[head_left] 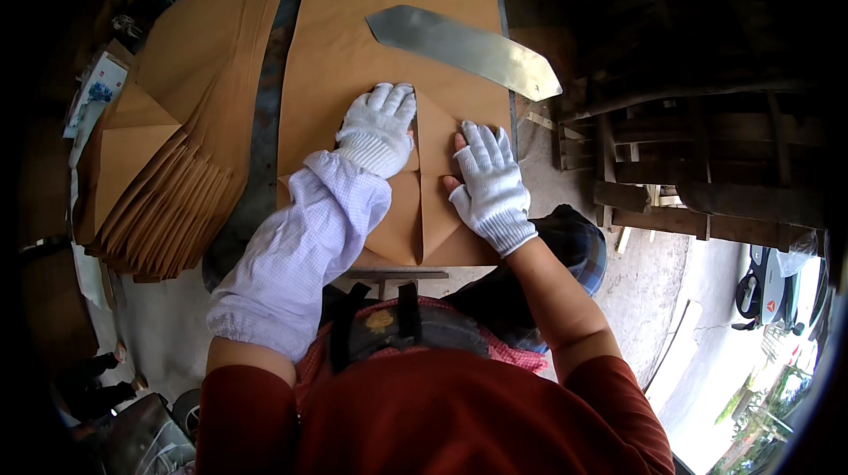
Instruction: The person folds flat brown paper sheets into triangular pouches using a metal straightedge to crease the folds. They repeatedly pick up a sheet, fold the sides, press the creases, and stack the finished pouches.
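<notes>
Brown kraft paper (pixel 353 24) covers the table before me, its near end folded into a diamond shape with a seam down the middle. My left hand (pixel 380 126), in a white knit glove with a checked sleeve cover behind it, lies flat on the left half of the fold. On the right half rests my right hand (pixel 490 179), fingers stretched out, its glove leaving the thumb and a fingertip bare. Neither hand grips anything. Beyond them a flat metal plate with pointed ends (pixel 464 51) lies slantwise on the paper, its right tip reaching past the table edge.
A fanned stack of folded brown paper bags (pixel 177 174) stands at the left. Wooden racking or pallets (pixel 654 139) fill the right side. A dark table edge (pixel 269 135) shows between stack and paper. A parked vehicle (pixel 777 289) is at the far right.
</notes>
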Tool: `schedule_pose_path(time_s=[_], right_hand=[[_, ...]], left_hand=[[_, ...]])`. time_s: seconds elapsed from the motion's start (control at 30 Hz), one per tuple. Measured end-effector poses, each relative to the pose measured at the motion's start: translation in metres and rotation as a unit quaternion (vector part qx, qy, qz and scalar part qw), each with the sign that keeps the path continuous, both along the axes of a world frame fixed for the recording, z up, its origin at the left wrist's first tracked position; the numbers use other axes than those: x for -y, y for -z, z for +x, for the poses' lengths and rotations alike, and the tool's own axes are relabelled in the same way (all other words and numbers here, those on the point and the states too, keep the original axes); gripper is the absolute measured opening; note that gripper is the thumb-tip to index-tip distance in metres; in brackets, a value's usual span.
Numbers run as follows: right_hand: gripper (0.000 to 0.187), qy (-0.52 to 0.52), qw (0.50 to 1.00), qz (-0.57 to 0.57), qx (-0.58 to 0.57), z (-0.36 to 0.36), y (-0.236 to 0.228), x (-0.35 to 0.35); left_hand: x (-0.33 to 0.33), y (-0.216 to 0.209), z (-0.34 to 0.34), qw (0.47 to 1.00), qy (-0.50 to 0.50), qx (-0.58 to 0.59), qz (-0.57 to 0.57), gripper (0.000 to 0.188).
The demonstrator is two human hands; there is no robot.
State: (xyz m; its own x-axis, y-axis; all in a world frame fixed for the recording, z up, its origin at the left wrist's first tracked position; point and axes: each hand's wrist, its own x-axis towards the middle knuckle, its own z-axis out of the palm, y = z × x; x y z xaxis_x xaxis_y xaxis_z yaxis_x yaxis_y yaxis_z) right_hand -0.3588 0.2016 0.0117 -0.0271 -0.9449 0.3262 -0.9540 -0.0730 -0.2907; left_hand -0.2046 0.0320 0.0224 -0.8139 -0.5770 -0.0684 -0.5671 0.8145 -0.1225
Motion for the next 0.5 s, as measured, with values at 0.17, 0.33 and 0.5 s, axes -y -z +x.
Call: schedule_pose_path(time_s=[0.17,0.33,0.5], right_hand=[[0.064,0.026,0.999,0.011,-0.031,0.007,0.001,0.005],[0.065,0.021,0.997,0.036,-0.066,-0.005,-0.003,-0.005],[0.071,0.015,0.997,0.030,-0.071,0.024,-0.005,0.034]], left_hand=[[-0.011,0.003,-0.014,0.997,-0.062,-0.047,-0.010,0.059],[-0.007,-0.110,0.015,0.934,-0.020,0.010,0.357,0.052],[0.046,0.011,0.184,0.743,-0.085,-0.469,0.470,0.080]])
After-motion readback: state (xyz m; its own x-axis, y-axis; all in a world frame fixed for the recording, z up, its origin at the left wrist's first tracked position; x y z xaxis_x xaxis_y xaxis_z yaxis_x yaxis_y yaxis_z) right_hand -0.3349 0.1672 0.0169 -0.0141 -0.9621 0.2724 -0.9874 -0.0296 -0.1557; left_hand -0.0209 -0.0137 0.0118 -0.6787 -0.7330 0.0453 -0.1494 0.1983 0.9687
